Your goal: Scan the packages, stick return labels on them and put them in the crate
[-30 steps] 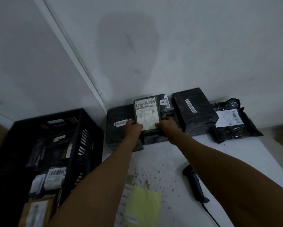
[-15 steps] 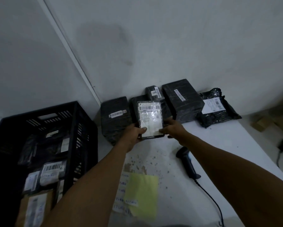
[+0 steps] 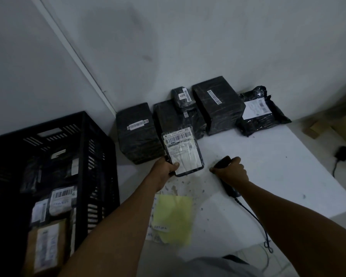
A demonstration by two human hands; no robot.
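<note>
My left hand (image 3: pixel 166 169) grips the near corner of a small black-wrapped package (image 3: pixel 183 151) with a white barcode label facing up, held above the white table (image 3: pixel 268 176). To its right my right hand (image 3: pixel 231 171) curls around the black barcode scanner (image 3: pixel 224 161), whose handle and cable trail back along the table under my forearm. A sheet of return labels (image 3: pixel 172 218) with a yellow backing lies near the front edge. The black plastic crate (image 3: pixel 84 148) stands to the left, with several labelled packages inside.
Several black-wrapped packages line the wall: a box (image 3: pixel 137 132) at left, another (image 3: pixel 176 116) with a small one (image 3: pixel 181 96) on top, a big box (image 3: pixel 218 104) and a poly bag (image 3: pixel 260 112). A power adapter (image 3: pixel 342 154) lies on the floor at right.
The labelled package came off the stack toward me and is now held by my left hand alone. My right hand let go of it and took hold of the scanner.
</note>
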